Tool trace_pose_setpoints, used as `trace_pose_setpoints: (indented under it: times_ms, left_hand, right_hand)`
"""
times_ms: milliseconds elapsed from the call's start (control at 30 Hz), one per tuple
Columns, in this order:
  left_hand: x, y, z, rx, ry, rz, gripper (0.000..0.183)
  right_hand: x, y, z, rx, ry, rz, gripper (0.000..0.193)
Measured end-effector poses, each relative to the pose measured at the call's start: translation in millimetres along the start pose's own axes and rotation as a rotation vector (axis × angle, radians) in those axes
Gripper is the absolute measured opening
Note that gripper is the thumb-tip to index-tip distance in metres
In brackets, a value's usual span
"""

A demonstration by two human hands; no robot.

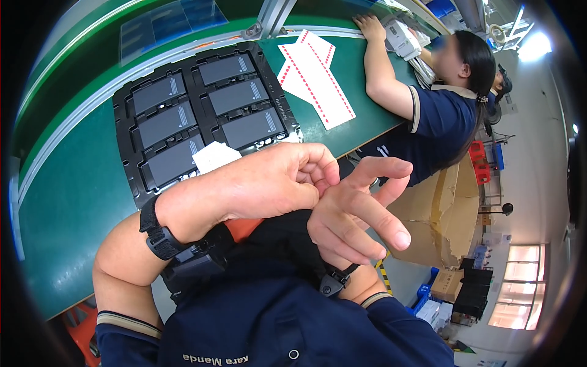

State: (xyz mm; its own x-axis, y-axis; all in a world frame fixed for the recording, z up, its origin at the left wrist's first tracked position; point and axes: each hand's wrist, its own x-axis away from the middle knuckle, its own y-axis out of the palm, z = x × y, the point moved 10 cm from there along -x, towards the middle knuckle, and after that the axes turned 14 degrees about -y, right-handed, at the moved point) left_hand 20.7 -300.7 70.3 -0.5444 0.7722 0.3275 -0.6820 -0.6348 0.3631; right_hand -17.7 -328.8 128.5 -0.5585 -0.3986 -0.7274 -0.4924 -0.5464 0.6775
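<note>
My left hand [275, 177] reaches across in front of my body with its fingers curled in a pinch. Its fingertips meet the back of my right hand [358, 214]; whatever they may hold is too small or hidden to make out. The right hand has its fingers spread apart, and nothing shows in it. Beyond the left wrist lies a black plastic tray [193, 107] on the green bench. Several flat dark-grey rectangular packs [238, 98] sit in its compartments, in two columns. A small white piece of paper [216, 157] rests over the tray's near edge, partly covered by my left forearm.
White sheets with rows of red marks [318, 79] lie on the green bench [64, 226] right of the tray. A co-worker [440, 116] sits at the right, one arm on the bench near a white device [402, 40]. A large cardboard box [440, 214] stands behind.
</note>
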Motion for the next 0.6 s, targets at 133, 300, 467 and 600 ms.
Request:
trace_pose_setpoints:
  times_ms: [133, 300, 467, 600]
  left_hand:
    - [1, 2, 5, 0.043, 0.020, -0.020, 0.024]
    - [-3, 3, -3, -0.007, 0.000, -0.015, 0.026]
    - [-4, -4, -3, -0.049, -0.004, 0.023, 0.024]
    - [-1, -2, 1, 0.009, -0.030, 0.007, 0.025]
  right_hand:
    - [-1, 1, -9, 0.001, -0.079, 0.014, 0.053]
    - [5, -6, -5, 0.040, 0.001, -0.002, 0.047]
    - [6, -6, -4, 0.041, 0.032, -0.043, 0.047]
    - [3, -1, -6, 0.020, 0.020, -0.059, 0.048]
